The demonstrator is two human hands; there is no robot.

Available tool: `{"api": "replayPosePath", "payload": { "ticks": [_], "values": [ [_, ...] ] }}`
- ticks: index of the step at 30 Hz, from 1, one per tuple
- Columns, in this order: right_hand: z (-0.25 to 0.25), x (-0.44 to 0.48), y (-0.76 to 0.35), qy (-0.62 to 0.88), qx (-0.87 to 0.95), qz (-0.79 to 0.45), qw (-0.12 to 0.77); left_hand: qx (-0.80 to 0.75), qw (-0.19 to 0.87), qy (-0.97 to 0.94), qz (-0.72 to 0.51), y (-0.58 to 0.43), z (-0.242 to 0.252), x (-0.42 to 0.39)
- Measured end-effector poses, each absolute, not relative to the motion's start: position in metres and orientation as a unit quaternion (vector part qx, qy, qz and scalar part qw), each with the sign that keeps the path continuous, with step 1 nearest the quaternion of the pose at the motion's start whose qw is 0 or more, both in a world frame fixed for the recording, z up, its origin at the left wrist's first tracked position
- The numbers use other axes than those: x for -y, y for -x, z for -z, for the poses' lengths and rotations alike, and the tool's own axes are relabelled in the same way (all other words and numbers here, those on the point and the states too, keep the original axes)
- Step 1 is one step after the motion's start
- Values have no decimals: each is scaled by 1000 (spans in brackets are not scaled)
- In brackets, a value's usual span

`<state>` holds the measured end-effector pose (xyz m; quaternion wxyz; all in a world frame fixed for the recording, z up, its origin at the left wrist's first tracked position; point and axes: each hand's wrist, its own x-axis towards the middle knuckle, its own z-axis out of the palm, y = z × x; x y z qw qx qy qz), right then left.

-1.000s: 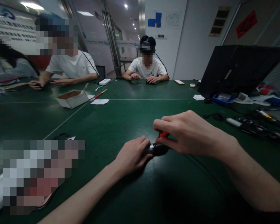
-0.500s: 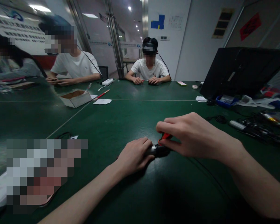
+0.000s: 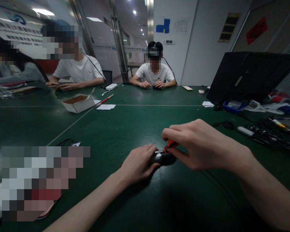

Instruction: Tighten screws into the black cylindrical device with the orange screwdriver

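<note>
My left hand (image 3: pixel 141 162) is closed around a silver-and-black handheld device (image 3: pixel 168 159), which lies low over the table. Its silver end is partly hidden under my fingers, and its black end points right. With thumb and fingertips, my right hand (image 3: pixel 190 143) pinches the red-orange and black handle of a small screwdriver (image 3: pixel 171 144). The screwdriver's thin metal shaft points left, just above the device beside my left fingertips. Whether its tip touches the device I cannot tell. A dark cord (image 3: pixel 219 183) runs along the table below my right forearm.
On the green table (image 3: pixel 125 125), a white open box (image 3: pixel 78 104) and a paper slip (image 3: pixel 106 107) are at left. A black monitor (image 3: pixel 253 77) stands right, near cabled devices (image 3: pixel 263 132). A blurred-out item lies front left. Several people sit across the table.
The screwdriver's handle has turned slightly in my right fingers, and its metal shaft now shows. My left hand keeps its hold on the device. The view has tilted slightly upward.
</note>
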<state>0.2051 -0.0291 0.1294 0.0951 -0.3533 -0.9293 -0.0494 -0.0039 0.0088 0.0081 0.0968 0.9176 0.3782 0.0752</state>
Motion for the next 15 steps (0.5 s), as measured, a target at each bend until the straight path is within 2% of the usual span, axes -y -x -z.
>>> {"api": "replayPosePath", "payload": {
  "ticks": [15],
  "values": [
    [-132, 30, -205, 364, 926, 45, 88, -382, 108, -915, -73, 6, -6, -11]
  ]
}}
